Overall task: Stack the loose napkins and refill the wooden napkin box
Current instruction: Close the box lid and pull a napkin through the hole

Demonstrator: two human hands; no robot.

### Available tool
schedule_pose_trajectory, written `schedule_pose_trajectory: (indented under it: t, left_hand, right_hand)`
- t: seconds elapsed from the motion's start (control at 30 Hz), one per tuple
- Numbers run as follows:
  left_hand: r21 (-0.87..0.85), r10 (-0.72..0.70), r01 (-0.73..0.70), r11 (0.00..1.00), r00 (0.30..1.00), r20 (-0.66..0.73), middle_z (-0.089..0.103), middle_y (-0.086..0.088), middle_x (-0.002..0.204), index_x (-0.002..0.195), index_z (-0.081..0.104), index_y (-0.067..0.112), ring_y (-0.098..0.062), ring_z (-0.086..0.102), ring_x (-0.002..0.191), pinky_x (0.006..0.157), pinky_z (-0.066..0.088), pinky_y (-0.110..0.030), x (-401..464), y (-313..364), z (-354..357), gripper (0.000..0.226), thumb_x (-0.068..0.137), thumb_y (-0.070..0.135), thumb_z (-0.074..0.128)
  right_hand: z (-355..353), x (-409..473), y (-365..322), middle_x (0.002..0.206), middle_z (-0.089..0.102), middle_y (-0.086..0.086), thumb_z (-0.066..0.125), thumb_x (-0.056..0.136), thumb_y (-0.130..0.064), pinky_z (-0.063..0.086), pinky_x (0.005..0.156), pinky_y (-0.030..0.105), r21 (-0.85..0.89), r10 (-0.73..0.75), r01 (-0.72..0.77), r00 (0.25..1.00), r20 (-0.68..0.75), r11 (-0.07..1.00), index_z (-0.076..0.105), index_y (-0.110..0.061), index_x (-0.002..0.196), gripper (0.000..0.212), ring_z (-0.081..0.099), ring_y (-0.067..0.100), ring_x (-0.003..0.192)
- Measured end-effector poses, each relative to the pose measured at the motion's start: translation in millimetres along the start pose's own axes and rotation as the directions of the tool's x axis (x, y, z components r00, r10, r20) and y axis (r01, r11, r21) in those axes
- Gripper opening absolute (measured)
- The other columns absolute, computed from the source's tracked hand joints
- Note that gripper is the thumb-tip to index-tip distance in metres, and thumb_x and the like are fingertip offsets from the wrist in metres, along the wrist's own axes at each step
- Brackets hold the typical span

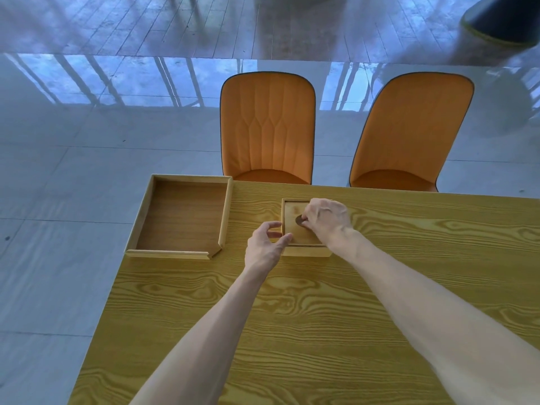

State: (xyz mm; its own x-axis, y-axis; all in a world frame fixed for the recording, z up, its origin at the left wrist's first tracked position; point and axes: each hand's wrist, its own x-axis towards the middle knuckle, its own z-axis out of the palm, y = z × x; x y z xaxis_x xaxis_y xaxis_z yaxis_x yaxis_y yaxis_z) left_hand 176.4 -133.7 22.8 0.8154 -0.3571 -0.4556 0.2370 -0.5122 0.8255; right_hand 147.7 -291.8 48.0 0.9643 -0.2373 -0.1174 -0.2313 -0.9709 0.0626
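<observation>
A small square wooden napkin box (pixel 304 252) stands on the wooden table (pixel 321 317), with a flat lid (pixel 292 210) on top that has a dark oval slot. My right hand (pixel 327 219) rests on the lid, its fingertips at the slot. My left hand (pixel 267 247) cups the box's left front corner, thumb and fingers against the side. No napkins show anywhere in view.
A larger open wooden tray (pixel 140 223) with nothing in it sits at the table's far left corner, one front corner cut away. Two orange chairs (pixel 267 127) (pixel 409 133) stand behind the far edge. The table's left edge drops to a glossy tiled floor.
</observation>
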Motion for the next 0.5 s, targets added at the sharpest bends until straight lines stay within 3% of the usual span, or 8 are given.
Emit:
schedule_pose_trajectory:
  t: [0.13, 0.3, 0.5]
  left_hand:
    - [-0.013, -0.003, 0.003, 1.0, 1.0, 0.001, 0.071, 0.003, 0.113, 0.127, 0.061, 0.023, -0.012, 0.065, 0.098, 0.068, 0.044, -0.021, 2.2, -1.0, -0.9, 0.047, 0.084, 0.037, 0.075]
    - [-0.01, 0.004, -0.004, 1.0, 1.0, 0.0, 0.072, 0.003, 0.112, 0.126, 0.061, 0.024, -0.012, 0.066, 0.097, 0.072, 0.047, -0.024, 3.6, -0.8, -0.7, 0.045, 0.085, 0.037, 0.074]
    - [-0.019, 0.0, 0.0, 1.0, 1.0, 0.016, 0.072, 0.004, 0.11, 0.125, 0.062, 0.024, -0.013, 0.067, 0.098, 0.072, 0.049, -0.025, 4.5, -1.7, -2.2, 0.044, 0.085, 0.037, 0.074]
  right_hand:
    - [0.7, 5.1, 1.8, 0.1, 0.07, 0.005, 0.065, 0.093, -0.013, 0.059, 0.076, 0.033, -0.086, -0.065, 0.068, 0.997, 0.035, 0.994, 0.072, -0.013, 0.101, 0.01, 0.069, 0.02, 0.089]
    - [2.1, 6.8, 7.8, 0.098, 0.071, 0.008, 0.057, 0.095, -0.006, 0.059, 0.073, 0.033, -0.092, -0.152, 0.155, 0.988, 0.034, 0.984, 0.071, -0.009, 0.097, 0.015, 0.069, 0.022, 0.087]
    - [-7.2, 4.7, 18.8, 0.095, 0.068, 0.001, 0.058, 0.097, -0.034, 0.05, 0.071, 0.029, 0.133, -0.195, 0.194, 0.981, -0.004, 0.972, 0.076, -0.015, 0.1, 0.027, 0.065, 0.019, 0.084]
